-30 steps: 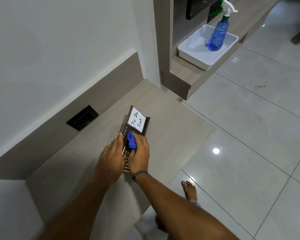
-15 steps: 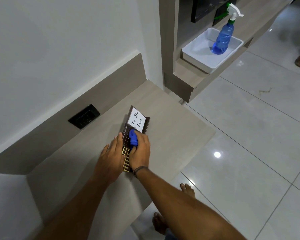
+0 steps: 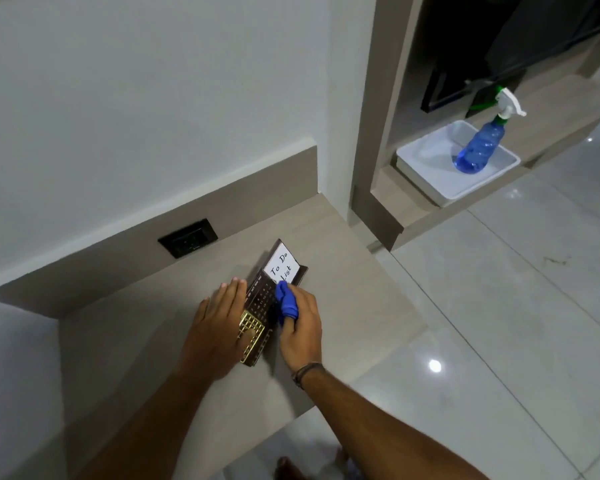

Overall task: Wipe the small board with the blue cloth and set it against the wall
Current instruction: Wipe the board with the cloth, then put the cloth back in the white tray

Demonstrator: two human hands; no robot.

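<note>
A small dark-brown board (image 3: 262,299) lies flat on the beige wooden ledge (image 3: 343,306). It carries a white "To Do List" card at its far end and a gold grid at its near end. My left hand (image 3: 219,327) lies flat on the ledge, pressing the board's left edge. My right hand (image 3: 300,327) is closed on a blue cloth (image 3: 286,303) and holds it on the board just below the white card. The wall (image 3: 153,98) rises behind the ledge.
A black wall socket (image 3: 187,238) sits in the brown back strip of the ledge. To the right, a white tray (image 3: 426,168) on a low shelf holds a blue spray bottle (image 3: 480,147). Glossy tiled floor (image 3: 499,306) lies beyond the ledge's right edge.
My right hand with the blue cloth has slid a little up the board toward the white card. The left hand stays on the board's left edge. The camera has shifted.
</note>
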